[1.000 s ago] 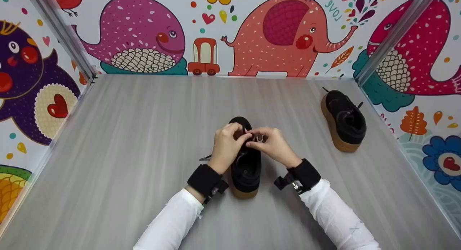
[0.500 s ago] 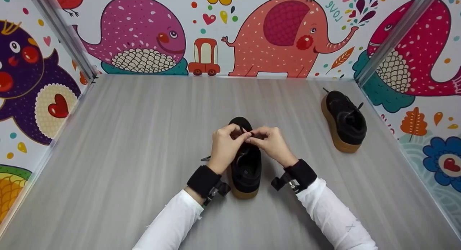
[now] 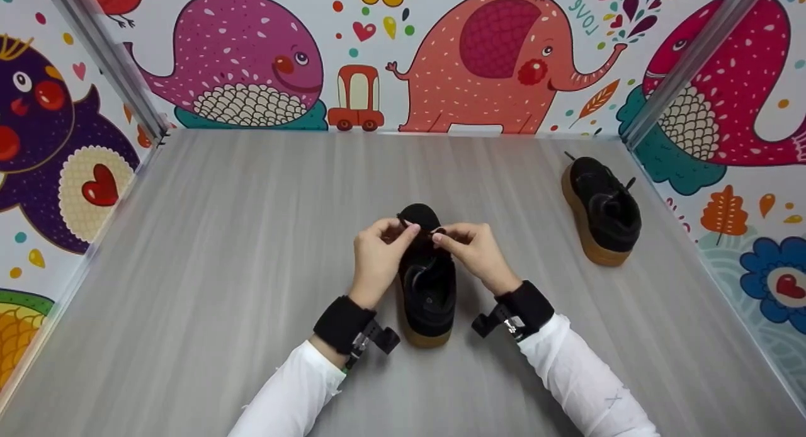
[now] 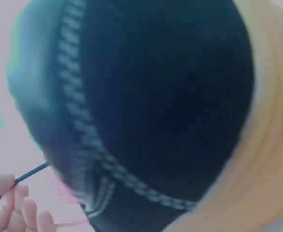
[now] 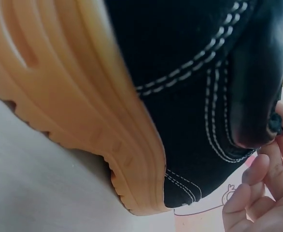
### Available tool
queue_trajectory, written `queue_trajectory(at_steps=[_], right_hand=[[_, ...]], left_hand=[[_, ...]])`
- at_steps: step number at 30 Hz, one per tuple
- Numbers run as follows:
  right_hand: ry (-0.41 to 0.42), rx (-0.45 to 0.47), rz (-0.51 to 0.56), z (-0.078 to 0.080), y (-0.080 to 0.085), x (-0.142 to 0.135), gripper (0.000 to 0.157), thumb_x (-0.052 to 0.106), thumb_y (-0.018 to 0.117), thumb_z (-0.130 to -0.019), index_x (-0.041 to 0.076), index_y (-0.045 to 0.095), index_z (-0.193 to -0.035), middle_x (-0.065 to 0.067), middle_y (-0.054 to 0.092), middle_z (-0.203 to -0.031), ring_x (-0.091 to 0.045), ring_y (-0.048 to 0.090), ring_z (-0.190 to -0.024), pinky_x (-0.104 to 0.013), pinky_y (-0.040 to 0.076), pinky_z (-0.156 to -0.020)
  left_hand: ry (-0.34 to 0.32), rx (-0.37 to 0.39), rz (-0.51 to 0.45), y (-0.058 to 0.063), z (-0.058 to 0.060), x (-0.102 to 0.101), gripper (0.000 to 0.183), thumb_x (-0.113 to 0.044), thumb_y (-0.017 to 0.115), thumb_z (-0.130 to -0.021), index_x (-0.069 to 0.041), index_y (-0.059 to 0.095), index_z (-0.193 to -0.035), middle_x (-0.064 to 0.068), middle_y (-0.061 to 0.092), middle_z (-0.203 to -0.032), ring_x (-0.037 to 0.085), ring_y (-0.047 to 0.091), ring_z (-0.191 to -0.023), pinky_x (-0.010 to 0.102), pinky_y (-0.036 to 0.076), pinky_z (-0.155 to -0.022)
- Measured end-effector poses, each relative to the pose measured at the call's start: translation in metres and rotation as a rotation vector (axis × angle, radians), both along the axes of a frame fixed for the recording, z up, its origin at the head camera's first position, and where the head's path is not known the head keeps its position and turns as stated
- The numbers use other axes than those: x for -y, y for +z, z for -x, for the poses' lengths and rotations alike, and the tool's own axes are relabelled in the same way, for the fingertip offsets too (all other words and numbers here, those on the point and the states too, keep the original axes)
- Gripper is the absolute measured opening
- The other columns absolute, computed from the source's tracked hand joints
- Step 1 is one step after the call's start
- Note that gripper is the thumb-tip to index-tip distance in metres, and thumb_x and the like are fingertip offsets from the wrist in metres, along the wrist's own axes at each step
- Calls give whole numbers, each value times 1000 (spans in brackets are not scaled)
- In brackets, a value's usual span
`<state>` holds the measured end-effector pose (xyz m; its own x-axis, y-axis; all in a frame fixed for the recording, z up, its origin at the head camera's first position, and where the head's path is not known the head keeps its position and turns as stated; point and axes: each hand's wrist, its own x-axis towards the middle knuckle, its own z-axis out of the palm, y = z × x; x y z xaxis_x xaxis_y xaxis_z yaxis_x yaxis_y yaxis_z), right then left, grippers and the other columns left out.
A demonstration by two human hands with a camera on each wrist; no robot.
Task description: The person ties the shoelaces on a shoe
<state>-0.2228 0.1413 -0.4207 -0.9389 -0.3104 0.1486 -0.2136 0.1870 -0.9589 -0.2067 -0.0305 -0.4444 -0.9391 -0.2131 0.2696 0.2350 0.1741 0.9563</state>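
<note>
A black shoe with a tan sole stands in the middle of the floor panel, toe pointing away. Over its left side my left hand pinches a dark shoelace between thumb and index finger; the lace runs taut to the shoe in the left wrist view. My right hand is at the shoe's right side, its thumb and index finger pinching lace close to the eyelets. In the right wrist view, white stitching and the tan sole fill most of the picture. The lace's knot area is partly hidden by the fingers.
Another black shoe with a tan sole stands at the right, near the side wall, its lace ends sticking out. Printed panels with cartoon animals enclose the back and both sides of the grey wood-look surface.
My left hand has moved left, away from the right hand, drawing the lace with it. The right hand stays almost in place. Both shoes stand where they were.
</note>
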Motion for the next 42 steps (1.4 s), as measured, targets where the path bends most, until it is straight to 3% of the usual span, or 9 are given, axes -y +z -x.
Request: queue_trajectory(at_steps=[3,5,10,17,25,32,42], right_hand=[[-6,8,5,0,0,0,17,4,65,-88,-12,68,-96,-9,69,-78,-11,63,-72,-21,50,-68],[-11,14,9,0,-1,1,17,3,65,-88,-11,69,-95,-8,70,-78,-12,64,-72,-21,51,-68],[-21,20,6,0,-2,1,17,3,65,-87,-12,69,-96,-8,70,-77,-11,64,-71,-21,51,-68],[-31,33,0,0,-2,1,19,3,65,-87,-13,68,-97,-2,69,-74,-9,63,-69,-20,50,-66],[-24,44,5,-1,0,1,17,4,65,-87,-11,69,-95,-4,69,-75,-10,63,-70,-20,50,-67],[-10,67,16,-1,0,1,19,4,65,-87,-12,68,-97,-3,69,-76,-10,64,-73,-21,52,-72],[-3,66,5,4,-6,-2,19,5,65,-88,-12,68,-97,-5,71,-78,-10,65,-74,-20,52,-73]], left_hand=[[29,42,-55,2,-2,7,19,-23,75,-82,-4,70,-83,5,69,-80,12,61,-69,20,47,-59],[39,72,-107,2,-4,12,19,-23,74,-83,-4,70,-81,8,68,-78,20,61,-68,22,48,-58],[55,169,-287,1,-9,23,20,-21,72,-84,-2,68,-80,16,65,-74,30,62,-67,25,50,-59],[49,300,-567,-7,-13,32,20,-15,67,-88,4,64,-87,6,67,-76,14,60,-67,25,53,-63],[-17,495,-824,-23,-18,43,18,-18,57,-95,0,59,-93,4,65,-83,11,56,-71,23,50,-66],[-81,592,-902,-35,-17,45,21,-20,51,-98,-4,59,-87,1,65,-79,10,54,-68,20,44,-59],[-120,619,-890,-42,-19,48,23,-21,49,-100,-2,60,-93,3,68,-78,8,57,-65,18,44,-55]])
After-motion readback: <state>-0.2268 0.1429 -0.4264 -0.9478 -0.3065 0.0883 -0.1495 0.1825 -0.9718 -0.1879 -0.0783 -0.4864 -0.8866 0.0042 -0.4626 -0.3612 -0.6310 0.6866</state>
